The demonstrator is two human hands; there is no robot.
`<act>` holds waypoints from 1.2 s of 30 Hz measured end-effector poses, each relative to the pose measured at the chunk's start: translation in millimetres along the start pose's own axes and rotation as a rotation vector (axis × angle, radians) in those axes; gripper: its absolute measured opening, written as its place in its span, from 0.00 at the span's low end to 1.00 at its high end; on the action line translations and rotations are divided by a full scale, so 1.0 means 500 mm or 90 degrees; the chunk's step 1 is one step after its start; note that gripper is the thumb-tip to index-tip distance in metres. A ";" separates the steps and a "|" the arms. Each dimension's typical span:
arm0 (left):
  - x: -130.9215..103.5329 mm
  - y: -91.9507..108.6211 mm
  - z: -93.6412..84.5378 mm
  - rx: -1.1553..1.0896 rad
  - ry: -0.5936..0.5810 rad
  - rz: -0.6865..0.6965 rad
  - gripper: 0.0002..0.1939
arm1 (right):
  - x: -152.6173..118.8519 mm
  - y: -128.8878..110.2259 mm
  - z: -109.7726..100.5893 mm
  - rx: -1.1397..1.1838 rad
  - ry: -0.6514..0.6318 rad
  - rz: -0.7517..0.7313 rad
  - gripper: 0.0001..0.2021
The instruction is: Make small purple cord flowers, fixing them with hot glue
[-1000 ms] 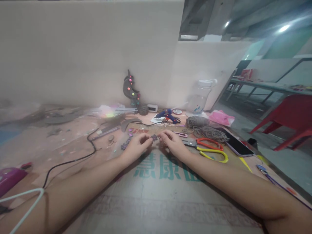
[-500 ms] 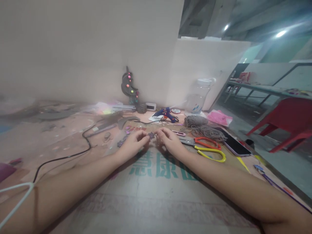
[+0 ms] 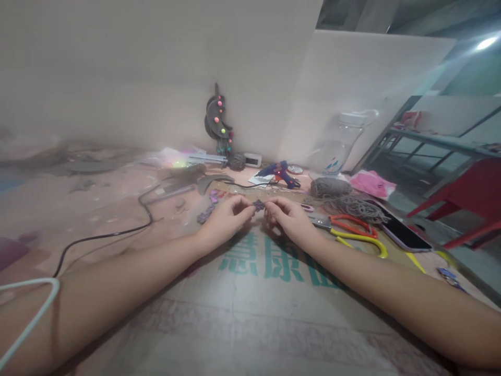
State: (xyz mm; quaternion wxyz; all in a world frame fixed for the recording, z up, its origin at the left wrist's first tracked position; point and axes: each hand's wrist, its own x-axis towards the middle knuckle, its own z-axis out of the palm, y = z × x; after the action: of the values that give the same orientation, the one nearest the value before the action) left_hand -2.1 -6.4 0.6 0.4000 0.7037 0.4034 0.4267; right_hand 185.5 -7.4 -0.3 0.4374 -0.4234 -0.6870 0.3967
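My view had swung slightly, but the left hand (image 3: 229, 219) still pinched the small, dark purple, flower-shaped piece (image 3: 258, 205) near frame centre; beside it, I couldn't tell whether the right hand's (image 3: 291, 218) fingers gripped anything.

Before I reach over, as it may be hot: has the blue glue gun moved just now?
No; the glue gun still sits by the white paper and round disc.

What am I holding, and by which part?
A small dark purple flower-like piece, its edges pinched between left hand and right hand fingertips.
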 end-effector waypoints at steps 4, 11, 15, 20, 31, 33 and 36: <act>-0.001 -0.001 0.001 0.003 -0.011 -0.010 0.11 | -0.002 -0.006 0.001 -0.018 0.014 0.029 0.16; 0.002 -0.013 0.004 -0.035 -0.024 -0.024 0.14 | -0.004 -0.007 0.001 -0.092 0.008 0.021 0.12; 0.003 -0.013 0.002 -0.020 -0.019 -0.013 0.13 | -0.006 -0.005 0.000 -0.055 0.006 -0.003 0.14; 0.003 -0.005 0.003 -0.026 -0.002 -0.031 0.11 | -0.003 0.000 -0.009 -0.022 0.101 -0.039 0.14; 0.005 -0.010 0.004 -0.034 -0.007 -0.033 0.10 | -0.012 -0.002 -0.007 -0.106 0.093 -0.039 0.06; 0.005 -0.008 0.005 -0.039 -0.005 -0.037 0.09 | -0.009 0.003 -0.006 -0.061 0.082 -0.028 0.05; 0.005 -0.004 0.005 -0.039 -0.003 -0.042 0.09 | -0.004 0.005 -0.006 -0.026 0.081 -0.029 0.06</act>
State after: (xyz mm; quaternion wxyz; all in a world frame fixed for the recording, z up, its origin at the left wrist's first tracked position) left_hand 0.4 -3.8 -1.2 0.4359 0.6784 0.4124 0.4238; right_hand 189.3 -7.9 -2.4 0.4806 -0.4408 -0.6753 0.3446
